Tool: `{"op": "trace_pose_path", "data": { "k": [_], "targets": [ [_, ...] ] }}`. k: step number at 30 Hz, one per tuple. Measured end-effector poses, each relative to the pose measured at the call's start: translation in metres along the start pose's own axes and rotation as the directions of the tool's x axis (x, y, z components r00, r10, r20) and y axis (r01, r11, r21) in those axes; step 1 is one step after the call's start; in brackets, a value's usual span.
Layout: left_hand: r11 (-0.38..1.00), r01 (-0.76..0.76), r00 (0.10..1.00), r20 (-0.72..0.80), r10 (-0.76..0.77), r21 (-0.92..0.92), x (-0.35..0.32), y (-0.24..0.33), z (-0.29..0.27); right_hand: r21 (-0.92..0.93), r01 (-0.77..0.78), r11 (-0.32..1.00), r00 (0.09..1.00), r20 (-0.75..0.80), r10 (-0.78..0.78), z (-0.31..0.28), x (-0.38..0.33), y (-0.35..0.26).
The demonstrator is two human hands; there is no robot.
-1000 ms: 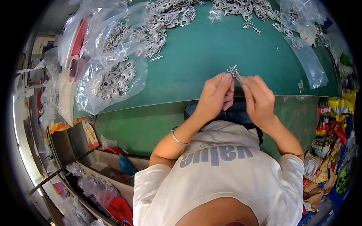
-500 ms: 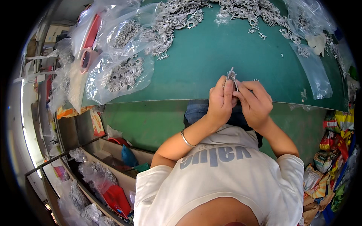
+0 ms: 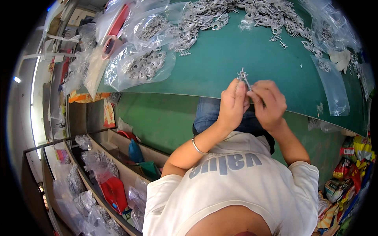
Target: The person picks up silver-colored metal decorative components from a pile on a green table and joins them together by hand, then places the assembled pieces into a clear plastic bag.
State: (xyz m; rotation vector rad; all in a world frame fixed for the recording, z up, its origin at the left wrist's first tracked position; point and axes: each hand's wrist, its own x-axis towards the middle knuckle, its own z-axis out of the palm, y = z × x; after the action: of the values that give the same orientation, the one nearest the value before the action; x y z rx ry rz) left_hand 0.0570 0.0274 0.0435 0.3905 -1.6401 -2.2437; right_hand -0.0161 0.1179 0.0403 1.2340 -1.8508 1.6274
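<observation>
Just over the table's near edge, my left hand (image 3: 231, 105) pinches a small spiky grey metal piece (image 3: 243, 74) between thumb and fingers. The piece points up and away from me, with thin branches sticking out. My right hand (image 3: 269, 103) is closed at its right side, thumb and fingertips on the lower end of one branch. The fingers hide the bottom of the piece. Farther off on the green tabletop (image 3: 220, 55) lies a long heap of grey metal castings (image 3: 271, 15), some fan-shaped and some branched like little combs.
Clear plastic bags of castings (image 3: 147, 65) lie at the left, by a roll of tape (image 3: 110, 47). A flat clear bag (image 3: 332, 90) is at the right. Divided bins (image 3: 114, 145) with bagged parts stand at lower left. Colourful packages (image 3: 346, 169) are piled at lower right.
The view has shifted, so table and bags appear farther right and tilted. Both hands stay together at the metal piece; its branches now stand more apart above my fingers.
</observation>
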Motion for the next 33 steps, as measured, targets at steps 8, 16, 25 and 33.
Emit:
{"op": "trace_pose_path", "data": {
  "k": [8,16,25,33],
  "targets": [
    [0.989,-0.005,0.999,0.034,0.01,-0.146,-0.004,0.013,-0.009,0.052,0.008,0.999,1.0,-0.003,-0.008,0.0,0.016,0.009],
    [0.763,-0.207,0.911,-0.164,0.379,0.613,0.003,0.022,-0.02,0.008,0.209,0.978,0.974,0.089,-0.209,0.024,0.023,-0.001],
    [0.89,0.162,0.977,0.197,-0.084,-0.426,0.059,0.029,-0.076,-0.081,0.104,0.991,0.989,0.118,-0.094,0.052,0.058,0.034],
    [0.558,0.684,0.716,0.578,-0.391,-0.469,0.104,0.043,-0.117,0.327,-0.62,0.714,0.762,0.035,0.646,0.08,0.075,0.025]
  ]
}}
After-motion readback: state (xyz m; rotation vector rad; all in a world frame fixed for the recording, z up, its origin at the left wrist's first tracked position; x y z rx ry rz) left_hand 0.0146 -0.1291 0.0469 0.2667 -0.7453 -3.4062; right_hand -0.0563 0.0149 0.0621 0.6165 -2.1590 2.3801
